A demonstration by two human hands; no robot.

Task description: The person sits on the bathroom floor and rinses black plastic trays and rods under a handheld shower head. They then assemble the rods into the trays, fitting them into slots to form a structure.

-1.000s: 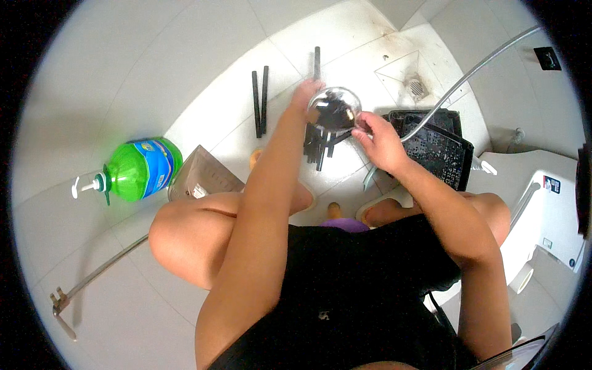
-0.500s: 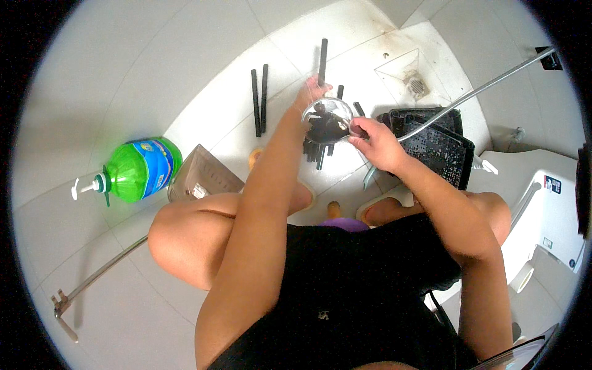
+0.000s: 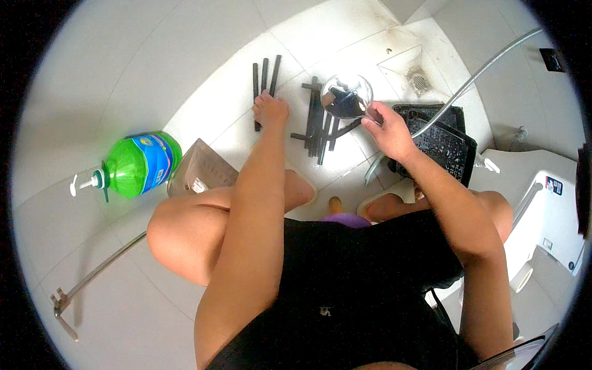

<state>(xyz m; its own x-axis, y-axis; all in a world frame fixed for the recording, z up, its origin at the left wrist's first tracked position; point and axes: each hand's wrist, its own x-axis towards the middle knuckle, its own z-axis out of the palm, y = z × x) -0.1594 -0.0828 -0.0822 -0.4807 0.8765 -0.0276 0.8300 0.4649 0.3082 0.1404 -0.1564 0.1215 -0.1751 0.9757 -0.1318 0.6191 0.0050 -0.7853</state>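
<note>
My left hand [image 3: 271, 110] is down at the floor, its fingers closed around the lower part of a black tube [image 3: 275, 73]. Two more black tubes [image 3: 255, 77] lie alongside, partly covered by the fingers. My right hand [image 3: 390, 128] grips the handle of a chrome shower head [image 3: 347, 97], whose round shiny back faces up. Beneath and beside the shower head is a loose pile of black tubes [image 3: 316, 120], some lying crosswise. No water can be made out.
Wet black trays [image 3: 441, 148] are stacked at the right, with the shower hose [image 3: 450, 100] running above them. A floor drain [image 3: 419, 82] lies beyond. At the left are a brownish bin [image 3: 200, 168] and a green pump bottle [image 3: 139, 165]. A purple stool [image 3: 347, 219] shows below me.
My left hand has carried one black tube leftward from near the pile and lowered it beside the two others. The shower head has shifted slightly right and away from me.
</note>
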